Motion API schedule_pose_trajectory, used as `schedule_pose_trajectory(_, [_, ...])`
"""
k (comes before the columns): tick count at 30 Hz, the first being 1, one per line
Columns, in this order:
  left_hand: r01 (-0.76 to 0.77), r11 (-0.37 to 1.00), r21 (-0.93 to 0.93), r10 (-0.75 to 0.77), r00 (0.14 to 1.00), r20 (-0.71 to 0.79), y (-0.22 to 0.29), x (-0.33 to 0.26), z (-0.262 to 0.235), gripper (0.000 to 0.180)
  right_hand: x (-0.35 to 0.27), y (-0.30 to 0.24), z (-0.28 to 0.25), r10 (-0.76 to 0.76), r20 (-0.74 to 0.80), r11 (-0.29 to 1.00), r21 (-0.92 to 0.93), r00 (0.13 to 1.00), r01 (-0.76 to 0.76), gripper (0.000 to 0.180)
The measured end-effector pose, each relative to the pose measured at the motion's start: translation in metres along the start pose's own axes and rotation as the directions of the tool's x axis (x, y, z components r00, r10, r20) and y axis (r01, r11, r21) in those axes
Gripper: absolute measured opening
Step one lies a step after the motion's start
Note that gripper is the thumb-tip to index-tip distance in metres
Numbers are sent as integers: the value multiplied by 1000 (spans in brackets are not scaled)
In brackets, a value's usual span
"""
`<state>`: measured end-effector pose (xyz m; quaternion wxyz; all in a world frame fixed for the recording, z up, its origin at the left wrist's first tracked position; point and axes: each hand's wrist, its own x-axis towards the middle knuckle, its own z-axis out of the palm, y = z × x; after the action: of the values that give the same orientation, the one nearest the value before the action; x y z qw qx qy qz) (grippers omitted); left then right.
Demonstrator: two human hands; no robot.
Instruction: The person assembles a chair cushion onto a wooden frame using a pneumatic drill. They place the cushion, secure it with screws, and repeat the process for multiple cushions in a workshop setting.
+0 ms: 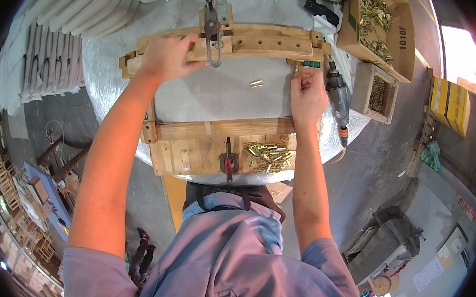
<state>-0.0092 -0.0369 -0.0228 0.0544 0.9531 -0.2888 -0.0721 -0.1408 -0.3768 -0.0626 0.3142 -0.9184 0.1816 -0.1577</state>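
Note:
A curved wooden piece [267, 42] with several drilled holes lies across the far side of a round padded table [220, 92]. My left hand [164, 56] presses down on its left part, beside a metal toggle clamp [212, 25]. My right hand [307, 90] pinches a small brass piece at the wood's right end, fingers closed on it. A single brass piece [256, 83] lies loose on the table between my hands. A pile of brass hardware [268, 157] rests on a wooden jig board [205, 149] near my body, beside a red-handled clamp [228, 160].
A power driver [338, 97] lies at the table's right edge. Cardboard boxes of brass hardware [376, 23] and a wooden box of small parts [378, 95] stand at the right. Stacked grey curved panels [63, 37] fill the left. A yellow box [451, 102] sits far right.

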Motion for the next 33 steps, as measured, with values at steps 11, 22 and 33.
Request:
schedule_pose_trajectory(11, [8, 1000, 13, -9, 999, 40, -1, 1, 0, 67, 0, 8, 3, 5, -21, 993, 121, 1000, -3, 21])
schedule_pose_trajectory(22, [27, 1000, -6, -27, 998, 57, 2, 1, -6, 59, -3, 14, -5, 11, 105, 979, 202, 994, -32, 23])
schedule_pose_trajectory(33, [27, 1000, -13, -27, 999, 43, 3, 0, -8, 63, 0, 8, -3, 30, 65, 995, 95, 997, -36, 18])
